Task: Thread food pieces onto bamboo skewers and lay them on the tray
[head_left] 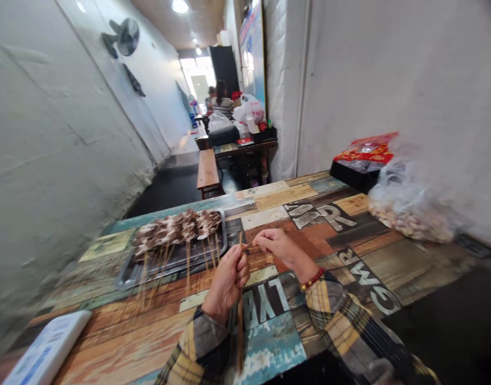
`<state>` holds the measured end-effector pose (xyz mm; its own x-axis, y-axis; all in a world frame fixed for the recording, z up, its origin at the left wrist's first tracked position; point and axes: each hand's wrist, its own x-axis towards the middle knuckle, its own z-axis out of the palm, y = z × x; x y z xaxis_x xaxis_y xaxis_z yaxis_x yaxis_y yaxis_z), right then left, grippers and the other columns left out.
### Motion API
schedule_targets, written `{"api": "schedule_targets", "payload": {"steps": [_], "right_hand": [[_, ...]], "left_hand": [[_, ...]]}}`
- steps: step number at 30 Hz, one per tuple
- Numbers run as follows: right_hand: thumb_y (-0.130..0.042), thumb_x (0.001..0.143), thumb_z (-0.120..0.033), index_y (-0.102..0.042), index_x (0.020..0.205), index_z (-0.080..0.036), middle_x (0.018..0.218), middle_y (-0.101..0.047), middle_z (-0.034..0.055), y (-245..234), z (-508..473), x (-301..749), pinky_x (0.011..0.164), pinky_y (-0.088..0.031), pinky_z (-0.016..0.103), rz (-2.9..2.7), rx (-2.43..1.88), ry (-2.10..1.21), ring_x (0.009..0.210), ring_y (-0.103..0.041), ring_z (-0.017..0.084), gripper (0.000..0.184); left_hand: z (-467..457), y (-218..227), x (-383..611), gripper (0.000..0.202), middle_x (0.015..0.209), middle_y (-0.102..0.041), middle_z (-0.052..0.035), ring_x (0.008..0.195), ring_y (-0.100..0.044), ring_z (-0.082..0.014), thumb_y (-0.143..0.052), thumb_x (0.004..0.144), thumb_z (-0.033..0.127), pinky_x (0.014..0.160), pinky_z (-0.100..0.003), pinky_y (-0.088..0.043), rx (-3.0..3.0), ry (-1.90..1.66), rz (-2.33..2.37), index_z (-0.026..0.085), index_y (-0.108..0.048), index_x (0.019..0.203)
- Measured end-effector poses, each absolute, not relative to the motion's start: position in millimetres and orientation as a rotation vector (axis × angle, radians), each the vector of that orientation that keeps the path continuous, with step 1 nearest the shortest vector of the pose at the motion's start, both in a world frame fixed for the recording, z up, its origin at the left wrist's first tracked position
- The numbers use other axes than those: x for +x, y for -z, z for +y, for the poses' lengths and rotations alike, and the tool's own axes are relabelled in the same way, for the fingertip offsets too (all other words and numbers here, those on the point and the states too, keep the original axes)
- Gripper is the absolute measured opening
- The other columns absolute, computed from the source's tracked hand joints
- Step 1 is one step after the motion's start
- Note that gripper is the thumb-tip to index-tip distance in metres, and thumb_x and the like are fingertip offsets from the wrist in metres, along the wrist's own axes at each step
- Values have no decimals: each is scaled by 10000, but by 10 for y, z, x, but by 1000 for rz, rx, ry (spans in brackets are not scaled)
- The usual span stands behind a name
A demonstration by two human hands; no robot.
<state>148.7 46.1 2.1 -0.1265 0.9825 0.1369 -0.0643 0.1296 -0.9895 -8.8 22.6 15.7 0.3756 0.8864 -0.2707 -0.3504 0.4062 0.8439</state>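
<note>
Left hand (230, 270): centre of the frame, fingers clamped around thin wooden sticks (240, 331), which stand nearly vertical in the picture, their tips just above the thumb and their lower ends at the bottom edge
Right hand (279, 246): just right of centre, palm down, fingertips pinched together on a thin strand (249, 246) that reaches toward the stick tips; its material is too small to tell
Meat skewers (177, 230): left of centre, heaped in a clear plastic tray (224, 222), bare stick ends projecting over the near rim toward the viewer
Patchwork-print table (125, 342): spans the lower frame and bears the tray, a white box (48, 347) at lower left and a plastic bag (414, 208) of pale pieces at right
Risk at the strand: it may slip or snap if the right hand pulls too hard, since the pinch appears to hold only a short length
Risk at the sticks: they may slide or fan apart should the left grip slacken
Risk at the tray: a leftward swing of the left forearm could catch the projecting ends and drag skewers over the rim
</note>
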Motion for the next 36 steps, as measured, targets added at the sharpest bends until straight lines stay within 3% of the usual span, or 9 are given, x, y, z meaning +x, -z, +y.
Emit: {"api": "schedule_targets", "payload": {"steps": [4,7,12,16,23,28,30,33,36], "right_hand": [[-566,769,-277,-637,671,-146,535,-465,-62,-8,583,1472,494,-308,194,-1108,-1047,-1201,497,-391,74,178],[-497,823,-215,-637,678,-152,573,-528,-42,72,800,1615,576,-376,197,-996,-1139,-930,568,-480,93,211],[-535,856,-230,-683,795,-180,804,-658,15,125,912,1934,733,-412,231,-1183,-1511,-441,784,-563,141,167],[-575,815,-203,-702,776,-165,967,-644,81,158,895,2075,842,-403,268,-1371,-1755,-171,938,-549,185,138],[-609,743,-157,-673,697,-153,821,-643,85,287,859,2205,825,-431,300,-1381,-1912,-75,873,-576,207,79],[-637,753,-181,-673,875,-170,978,-639,68,339,691,2360,827,-457,267,-1333,-1877,-9,912,-589,169,128],[-588,785,-157,-666,876,-158,943,-647,70,345,571,2521,795,-472,269,-1307,-1887,-7,855,-602,164,120],[-491,830,-128,-660,915,-136,902,-655,92,349,403,2788,811,-476,320,-1290,-1905,-3,862,-606,197,189],[-429,862,-119,-635,1043,-124,1035,-637,138,347,318,2853,885,-454,374,-1345,-1881,12,976,-588,224,274]], "left_hand": [[173,-143,33,408,502,-309,110,378,-202,-24,-730,681,479,312,-121,-172,865,-669,903,175,-496,817],[217,-122,76,450,498,-293,112,371,-164,-16,-765,628,503,295,-125,-154,853,-620,939,170,-528,816],[277,-214,46,426,505,-273,110,376,-187,-11,-801,601,451,299,-115,-186,809,-697,925,165,-528,761],[302,-250,3,429,505,-279,111,367,-204,-6,-827,568,407,305,-114,-205,772,-748,931,167,-532,767],[386,-132,-48,394,493,-277,105,345,-219,-21,-805,587,393,298,-136,-187,713,-795,926,172,-522,749],[419,-44,-71,392,492,-281,111,346,-207,-18,-788,615,413,299,-134,-168,727,-818,863,162,-527,765],[411,-16,-77,366,490,-277,114,348,-197,-17,-766,647,406,302,-131,-161,743,-826,837,160,-527,776],[379,6,-78,312,490,-269,116,353,-177,-17,-713,707,393,309,-130,-155,766,-832,803,160,-516,776],[349,11,-67,306,500,-297,111,361,-176,-17,-685,730,405,313,-131,-154,789,-843,800,161,-509,785]]}}
